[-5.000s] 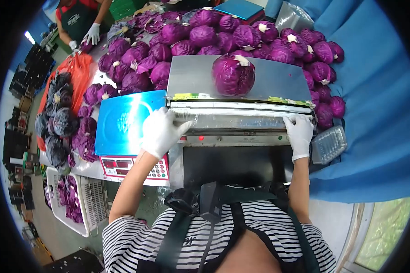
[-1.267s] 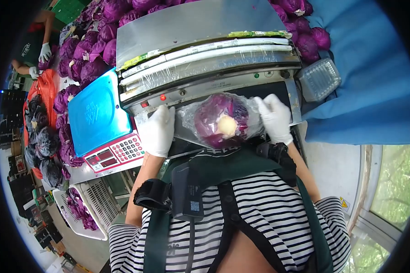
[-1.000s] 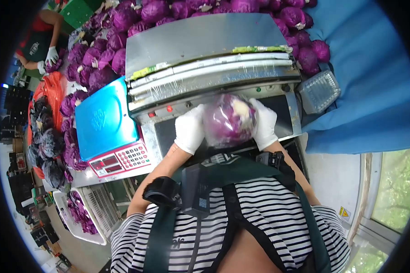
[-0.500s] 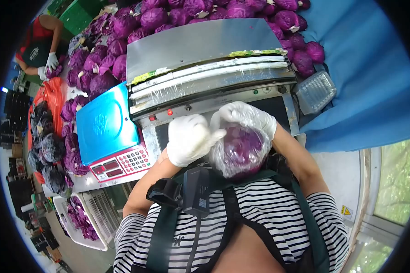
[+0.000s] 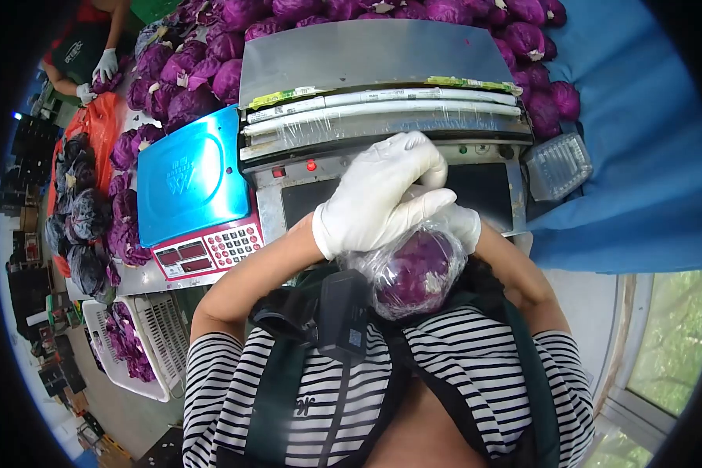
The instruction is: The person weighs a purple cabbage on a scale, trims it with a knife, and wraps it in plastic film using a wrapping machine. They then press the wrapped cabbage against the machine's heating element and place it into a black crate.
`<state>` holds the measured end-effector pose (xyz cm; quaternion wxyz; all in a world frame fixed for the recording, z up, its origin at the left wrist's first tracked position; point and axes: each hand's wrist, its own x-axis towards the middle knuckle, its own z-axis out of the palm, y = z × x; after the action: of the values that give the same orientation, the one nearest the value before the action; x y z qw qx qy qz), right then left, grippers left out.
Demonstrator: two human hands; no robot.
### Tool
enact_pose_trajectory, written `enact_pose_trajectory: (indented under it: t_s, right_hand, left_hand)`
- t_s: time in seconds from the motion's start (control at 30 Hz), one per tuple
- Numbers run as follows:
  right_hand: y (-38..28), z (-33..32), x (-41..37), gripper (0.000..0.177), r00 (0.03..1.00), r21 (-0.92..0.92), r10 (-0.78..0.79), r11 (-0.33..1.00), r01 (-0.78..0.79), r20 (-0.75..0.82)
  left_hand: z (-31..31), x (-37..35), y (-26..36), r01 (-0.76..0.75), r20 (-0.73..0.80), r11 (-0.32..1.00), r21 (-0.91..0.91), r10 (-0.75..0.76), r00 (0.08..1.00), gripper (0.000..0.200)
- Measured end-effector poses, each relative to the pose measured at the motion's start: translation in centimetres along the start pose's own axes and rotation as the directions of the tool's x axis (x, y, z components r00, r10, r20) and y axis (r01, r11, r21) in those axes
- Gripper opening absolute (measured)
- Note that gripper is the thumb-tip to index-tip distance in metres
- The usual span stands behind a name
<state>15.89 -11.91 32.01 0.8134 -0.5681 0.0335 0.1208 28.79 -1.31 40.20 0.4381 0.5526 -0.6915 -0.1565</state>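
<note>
A red cabbage (image 5: 415,273) wrapped in clear plastic film is held close against my striped shirt, its film bunched and shiny. My right hand (image 5: 465,226), in a white glove, grips the far right side of the cabbage; its fingers are mostly hidden. Across the top lies my left hand (image 5: 382,199), also gloved, fingers curled and thumb stretched over the right hand. Whatever its fingers hold is hidden. Just beyond both hands stands the wrapping machine (image 5: 382,58), with rolls of film (image 5: 390,109) along it.
To the left is a blue-topped scale (image 5: 191,183) with a keypad. Piled red cabbages (image 5: 187,105) line the back. A clear plastic tray (image 5: 559,166) sits at right by a blue sheet (image 5: 624,140). A white crate (image 5: 136,351) holds leaves below. Another person's gloved hands (image 5: 105,66) touch a cabbage.
My left hand has moved right and over the top of the cabbage, now overlapping my right hand. The cabbage stays against my body. The camera view has shifted slightly.
</note>
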Motion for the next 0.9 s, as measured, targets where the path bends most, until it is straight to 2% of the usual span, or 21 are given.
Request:
enact_pose_trajectory:
  t_s: [0.07, 0.1, 0.13, 0.2, 0.23, 0.27, 0.3, 0.33, 0.37, 0.4, 0.43, 0.47, 0.5, 0.53, 0.57, 0.6, 0.63, 0.67, 0.73, 0.87, 0.9]
  right_hand:
    - [-2.5, 2.9, -1.6, 0.047, 0.965, -0.039, -0.018, 0.999, 0.008, -0.26]
    - [-1.5, 3.1, -1.1, 0.049, 0.95, 0.25, 0.101, 0.968, -0.025, -0.294]
    - [-1.0, 3.2, -1.5, 0.049, 0.946, 0.262, 0.102, 0.965, -0.019, -0.307]
    - [-1.1, 3.3, -2.4, 0.042, 0.8, 0.658, 0.484, 0.737, -0.155, -0.353]
    - [-0.7, 2.7, -3.2, 0.038, 0.855, 0.385, 0.327, 0.908, -0.166, -0.403]
    - [-0.3, 1.6, -4.1, 0.034, 0.904, 0.07, 0.162, 0.987, -0.146, -0.396]
    - [0.5, 0.0, -4.4, 0.029, 0.933, -0.572, -0.131, 0.815, -0.092, -0.336]
    - [-0.7, -0.9, -5.4, 0.023, 0.843, -0.48, 0.094, 0.786, -0.389, -0.529]
    - [-1.5, -1.6, -6.8, 0.019, 0.784, -0.393, -0.016, 0.872, -0.293, -0.62]
    - [-2.7, -1.0, -7.2, 0.019, 0.685, -0.522, -0.267, 0.831, -0.192, -0.678]
    - [-3.8, 0.1, -7.1, 0.029, 0.632, -0.673, -0.503, 0.738, -0.041, -0.589]
    - [-6.0, 1.8, -6.4, 0.047, 0.672, -0.828, -0.658, 0.548, 0.116, -0.341]
    - [-6.5, 2.0, -5.3, 0.063, 0.782, -0.913, -0.616, 0.366, 0.178, -0.095]
    - [-6.2, 2.8, -4.2, 0.069, 0.847, -0.919, -0.529, 0.302, 0.255, 0.062]
    - [-4.2, 4.2, -3.5, 0.072, 0.897, -0.826, -0.437, 0.483, 0.289, 0.058]
    - [-2.9, 4.8, -3.8, 0.071, 0.9, -0.717, -0.435, 0.636, 0.286, -0.027]
    - [-2.2, 4.9, -3.9, 0.07, 0.894, -0.685, -0.447, 0.657, 0.315, -0.018]
    - [-1.8, 4.9, -4.0, 0.069, 0.888, -0.649, -0.459, 0.678, 0.345, -0.009]
    - [-2.1, 5.6, -4.7, 0.064, 0.888, -0.589, -0.457, 0.735, 0.337, -0.061]
    - [-1.1, 6.9, -5.6, 0.062, 0.866, -0.553, -0.468, 0.775, 0.305, -0.178]
    - [-0.8, 7.2, -5.6, 0.061, 0.854, -0.546, -0.482, 0.778, 0.312, -0.198]
  left_hand:
    - [1.6, -0.7, -1.3, 0.004, 0.049, 0.995, -0.101, 0.001, 0.999, 0.025]
    - [2.2, -0.9, -1.8, 0.011, 0.085, 0.982, -0.191, 0.005, 0.996, 0.031]
    - [2.4, -1.3, -2.3, 0.012, 0.101, 0.979, -0.202, 0.008, 0.995, 0.031]
    - [2.2, -1.9, -3.3, 0.29, 0.474, 0.857, -0.425, -0.062, 0.878, 0.038]
    - [2.4, -2.1, -3.5, 0.316, 0.489, 0.822, -0.473, -0.054, 0.871, 0.041]
    - [2.2, -2.4, -3.5, 0.319, 0.493, 0.82, -0.476, -0.052, 0.868, 0.041]
    - [1.9, -2.7, -3.6, 0.435, 0.538, 0.635, -0.638, -0.036, 0.842, 0.044]
    - [1.6, -2.8, -3.5, 0.526, 0.572, 0.407, -0.747, -0.01, 0.82, 0.047]
    - [1.4, -2.9, -3.2, 0.561, 0.583, 0.37, -0.741, -0.063, 0.81, 0.047]
    - [1.7, -3.1, -3.6, 0.562, 0.581, 0.363, -0.743, -0.067, 0.811, 0.047]
    - [2.4, -3.1, -4.3, 0.596, 0.616, 0.312, -0.74, -0.041, 0.786, 0.044]
    - [3.0, -3.4, -4.6, 0.636, 0.656, 0.256, -0.728, -0.011, 0.755, 0.04]
    - [2.7, -3.0, -3.7, 0.632, 0.643, 0.332, -0.7, -0.093, 0.761, 0.034]
    - [2.5, -2.7, -3.5, 0.633, 0.674, 0.418, -0.652, -0.063, 0.736, 0.026]
    - [3.2, -3.8, -4.4, 0.594, 0.598, 0.239, -0.768, -0.062, 0.799, 0.024]
    - [3.5, -4.5, -4.6, 0.521, 0.516, 0.054, -0.852, -0.083, 0.852, 0.022]
    - [3.6, -5.2, -4.6, 0.589, 0.628, -0.231, -0.774, -0.165, 0.76, 0.022]
    - [3.9, -5.5, -4.9, 0.626, 0.623, -0.056, -0.778, -0.202, 0.756, 0.037]
    - [3.4, -6.6, -4.7, 0.633, 0.667, -0.226, -0.74, -0.363, 0.651, 0.05]
    - [2.7, -8.0, -3.0, 0.564, 0.65, -0.326, -0.758, -0.312, 0.693, 0.063]
    - [2.7, -8.7, -2.1, 0.603, 0.618, -0.148, -0.784, -0.273, 0.737, 0.062]
